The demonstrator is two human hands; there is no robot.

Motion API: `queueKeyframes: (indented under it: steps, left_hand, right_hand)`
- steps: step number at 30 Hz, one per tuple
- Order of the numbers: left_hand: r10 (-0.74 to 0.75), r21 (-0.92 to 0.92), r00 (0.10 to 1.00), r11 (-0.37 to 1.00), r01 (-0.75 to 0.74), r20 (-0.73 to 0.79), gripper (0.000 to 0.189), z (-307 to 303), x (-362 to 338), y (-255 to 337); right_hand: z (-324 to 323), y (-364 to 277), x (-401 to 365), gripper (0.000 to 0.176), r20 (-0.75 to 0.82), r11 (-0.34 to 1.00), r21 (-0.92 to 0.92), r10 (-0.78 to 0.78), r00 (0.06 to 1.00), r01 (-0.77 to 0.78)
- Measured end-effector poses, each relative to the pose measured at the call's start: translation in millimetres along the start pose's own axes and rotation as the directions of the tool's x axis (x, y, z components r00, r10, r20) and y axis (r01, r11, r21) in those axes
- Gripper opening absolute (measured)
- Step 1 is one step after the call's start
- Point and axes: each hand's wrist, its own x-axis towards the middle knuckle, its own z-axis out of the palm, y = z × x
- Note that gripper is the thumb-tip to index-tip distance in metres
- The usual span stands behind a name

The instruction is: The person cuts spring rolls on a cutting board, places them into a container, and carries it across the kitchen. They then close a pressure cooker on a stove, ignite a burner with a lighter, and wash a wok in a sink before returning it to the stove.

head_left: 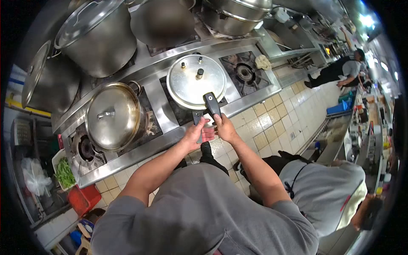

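A silver pressure cooker (180, 83) stands on the stove in front of me, its lid on, with a black-topped valve in the middle. The black lid handle (211, 103) points toward me and sits slightly right of the black pot handle (197, 116), so the two are not in line. My right hand (226, 128) is closed around the end of the lid handle. At the pot handle, my left hand (195, 135) has its thumb against the handle and its fingers reaching beneath, partly hidden.
A lidded pan (112, 117) and large stockpots (100, 44) stand to the left; a steamer pot (233, 19) is behind. A burner (245, 73) and cloth (263, 62) lie right of the cooker. One person (323, 191) bends close on my right; another (340, 70) stands farther off.
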Motion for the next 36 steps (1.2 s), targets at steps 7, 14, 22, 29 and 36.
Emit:
queueKeyframes:
  steps: [7, 14, 22, 29, 36]
  left_hand:
    - [-0.053, 0.037, 0.998, 0.998, 0.055, -0.046, 0.048, -4, 2, 9]
    - [-0.007, 0.054, 0.997, 0.999, 0.011, -0.073, 0.048, -4, 3, 4]
    - [0.039, 0.009, 0.997, 0.999, -0.04, 0.069, 0.107, -3, 2, 1]
    - [0.076, 0.014, 0.995, 0.997, -0.077, 0.064, 0.095, -7, 3, -3]
    - [0.147, 0.472, 0.963, 0.881, -0.024, -0.225, 0.04, 7, -9, 26]
  right_hand:
    - [-17, -43, -11, 0.065, 0.119, 0.982, -0.05, 0.185, 0.975, -0.181]
    - [-9, -40, -14, 0.07, 0.012, 0.983, -0.025, 0.182, 0.983, -0.182]
    - [7, -24, -20, 0.07, -0.143, 0.991, -0.114, 0.05, 0.989, -0.066]
    - [-1, -21, -20, 0.063, -0.052, 0.999, 0.005, 0.034, 0.998, -0.034]
    - [-33, -40, -14, 0.056, 0.205, 0.971, 0.082, 0.204, 0.957, -0.225]
